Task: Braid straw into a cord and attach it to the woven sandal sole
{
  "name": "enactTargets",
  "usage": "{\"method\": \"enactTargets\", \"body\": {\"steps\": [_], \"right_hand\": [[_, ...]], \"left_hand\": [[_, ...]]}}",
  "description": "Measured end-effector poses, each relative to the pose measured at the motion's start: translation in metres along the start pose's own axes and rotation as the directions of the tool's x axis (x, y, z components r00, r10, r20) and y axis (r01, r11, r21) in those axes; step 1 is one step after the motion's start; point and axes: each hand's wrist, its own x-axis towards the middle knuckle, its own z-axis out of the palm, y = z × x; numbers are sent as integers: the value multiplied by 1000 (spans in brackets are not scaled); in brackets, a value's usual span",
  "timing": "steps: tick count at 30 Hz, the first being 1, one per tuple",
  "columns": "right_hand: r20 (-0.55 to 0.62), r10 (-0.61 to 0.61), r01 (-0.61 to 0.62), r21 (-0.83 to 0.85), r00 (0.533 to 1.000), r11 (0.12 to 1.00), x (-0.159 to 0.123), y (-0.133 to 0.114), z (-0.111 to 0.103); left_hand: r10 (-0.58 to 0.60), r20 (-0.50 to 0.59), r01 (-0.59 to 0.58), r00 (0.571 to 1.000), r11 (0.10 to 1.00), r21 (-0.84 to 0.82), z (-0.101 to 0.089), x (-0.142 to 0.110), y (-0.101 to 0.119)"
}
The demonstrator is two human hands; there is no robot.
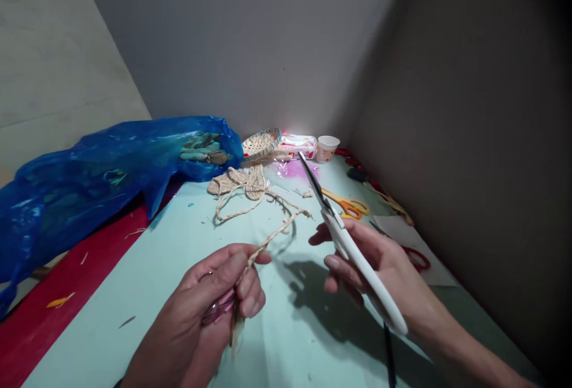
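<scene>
My left hand [223, 289] pinches a braided straw cord [277, 232] between thumb and forefinger, its far end rising away from me. Tucked in the same palm is a small pink and metal item [218, 309], mostly hidden by the fingers. White-handled scissors [353, 257] rest in my right hand [373, 251], their blades pointing up and away, apart from the cord. The fingers are bent around the handle. Beyond the hands lie woven straw pieces [236, 182] with a loop of braided cord.
A blue plastic bag [102, 155] holding dried strips covers the left back. Behind stand a woven basket [263, 143], a red and white packet [299, 145] and a paper cup [328, 148]. Orange scissors [346, 203] and red-handled scissors [417, 258] lie at right, near the wall.
</scene>
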Motion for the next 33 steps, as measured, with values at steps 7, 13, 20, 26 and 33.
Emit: {"method": "enactTargets", "body": {"steps": [7,13,20,26,33], "right_hand": [[18,-46,37,327,999,944,7,0,11],[-61,-62,82,419,996,904,7,3,10],[-95,-77,113,471,992,875,4,0,7],[-100,-64,106,494,993,863,5,1,5],[-98,-64,105,512,993,852,3,0,9]], "left_hand": [[56,-115,4,992,886,464,1,0,-8],[558,43,-349,828,455,819,15,-4,-25],[594,105,-377,798,356,855,18,-5,-31],[472,-10,-281,882,541,793,15,-3,-24],[406,94,-301,909,485,821,12,-1,-21]]}}
